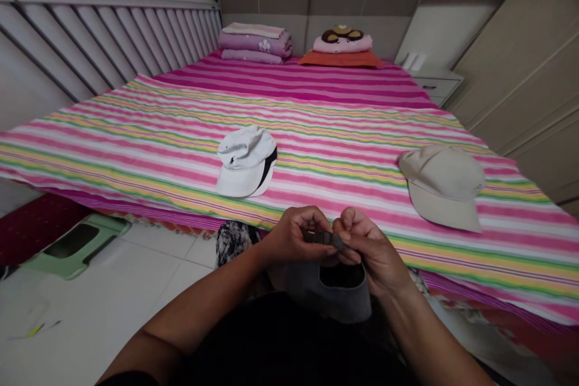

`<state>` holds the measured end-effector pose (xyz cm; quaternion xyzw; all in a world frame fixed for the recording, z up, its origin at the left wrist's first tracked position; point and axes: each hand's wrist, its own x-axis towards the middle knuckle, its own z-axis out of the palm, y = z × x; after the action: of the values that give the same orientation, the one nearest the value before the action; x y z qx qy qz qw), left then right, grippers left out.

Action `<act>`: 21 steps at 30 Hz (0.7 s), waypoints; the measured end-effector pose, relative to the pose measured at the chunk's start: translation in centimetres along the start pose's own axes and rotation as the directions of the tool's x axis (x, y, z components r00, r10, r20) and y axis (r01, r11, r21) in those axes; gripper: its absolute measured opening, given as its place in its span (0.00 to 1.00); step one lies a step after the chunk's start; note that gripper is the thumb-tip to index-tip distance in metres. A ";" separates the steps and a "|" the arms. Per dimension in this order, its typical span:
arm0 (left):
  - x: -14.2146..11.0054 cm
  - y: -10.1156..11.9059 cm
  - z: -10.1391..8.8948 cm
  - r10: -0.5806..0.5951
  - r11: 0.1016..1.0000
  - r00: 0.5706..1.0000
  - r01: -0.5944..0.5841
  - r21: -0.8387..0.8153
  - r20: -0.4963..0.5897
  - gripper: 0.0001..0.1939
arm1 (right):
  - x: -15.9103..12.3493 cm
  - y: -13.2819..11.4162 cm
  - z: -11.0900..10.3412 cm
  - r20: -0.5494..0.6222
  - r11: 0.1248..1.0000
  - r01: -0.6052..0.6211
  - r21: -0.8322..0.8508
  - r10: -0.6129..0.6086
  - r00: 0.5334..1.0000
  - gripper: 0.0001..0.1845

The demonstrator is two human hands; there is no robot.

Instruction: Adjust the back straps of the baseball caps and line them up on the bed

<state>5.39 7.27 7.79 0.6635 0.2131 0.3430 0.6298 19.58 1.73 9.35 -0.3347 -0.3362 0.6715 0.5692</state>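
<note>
Close to my body, over my lap, is a dark grey cap [348, 304] with the opening at its back facing up. My left hand [296, 238] pinches the cap's back strap [324, 239] from the left. From the right, my right hand [373, 247] grips the strap's other part, thumb and fingers together. The two hands nearly meet at the strap, and the fingers hide its fastening. Beyond them on the bed lies a white cap [244, 160] stacked with a black one and another pale brim. A beige cap [443, 187] rests to the right.
A striped sheet [335, 126] covers the bed. Folded purple bedding [256, 45] and an orange pillow [341, 60] sit by the headboard [289, 0]. White rails [113, 36] line the left. A green stool [84, 244] stands on the floor; a nightstand [436, 81] is far right.
</note>
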 end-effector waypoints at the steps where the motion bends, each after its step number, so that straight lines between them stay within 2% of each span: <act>1: 0.1 0.1 -0.1 -0.007 1.000 1.000 0.007 -0.014 0.002 0.13 | 0.1 -0.1 -0.2 0.008 1.000 -0.014 -0.012 0.014 1.000 0.12; 4: 0.5 0.2 -0.6 -0.047 0.996 0.999 0.046 -0.077 -0.020 0.14 | 0.3 -0.5 -1.5 0.041 0.980 -0.101 -0.169 0.109 0.993 0.11; 6: 0.8 0.2 -1.2 -0.100 0.986 0.994 0.092 -0.141 -0.054 0.15 | 0.3 -0.7 -2.7 0.076 0.934 -0.180 -0.309 0.213 0.974 0.12; 8: 1.0 0.2 -1.9 -0.168 0.964 0.985 0.155 -0.215 -0.043 0.16 | 0.2 -0.7 -3.7 0.100 0.905 -0.241 -0.349 0.292 0.951 0.15; 9: 1.1 0.2 -2.3 -0.201 0.949 0.980 0.193 -0.251 -0.007 0.16 | 0.2 -0.7 -4.0 0.101 0.912 -0.257 -0.318 0.302 0.948 0.16; 11: 1.3 0.1 -3.3 -0.267 0.909 0.957 0.289 -0.301 0.114 0.19 | 0.1 -0.8 -4.1 0.082 0.951 -0.241 -0.193 0.260 0.962 0.16; 14: 1.5 -0.2 -5.0 -0.359 0.858 0.891 0.433 -0.277 0.279 0.25 | 0.1 -1.6 -3.6 0.015 0.992 -0.122 -0.039 0.123 0.992 0.15; 16: 1.4 -0.4 -6.1 -0.417 0.836 0.836 0.507 -0.212 0.355 0.24 | 0.3 -2.4 -3.4 -0.052 0.999 -0.040 0.010 0.040 0.998 0.14; 18: 1.1 -0.6 -6.8 -0.439 0.807 0.800 0.551 -0.213 0.409 0.21 | 0.4 -3.1 -3.4 -0.126 0.999 0.012 0.034 -0.007 0.992 0.13; 19: 0.9 -0.6 -7.0 -0.425 0.787 0.797 0.560 -0.260 0.429 0.20 | 0.4 -3.3 -3.5 -0.156 0.999 0.022 0.040 -0.015 0.988 0.12; 21: 0.6 -0.6 -6.9 -0.368 0.743 0.823 0.540 -0.396 0.432 0.18 | 0.5 -3.7 -3.7 -0.185 0.999 0.012 0.047 -0.003 0.983 0.11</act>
<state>0.89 12.51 7.06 0.4498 0.1662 0.1052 0.8712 24.53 2.90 10.36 -0.3806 -0.2670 0.6434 0.6082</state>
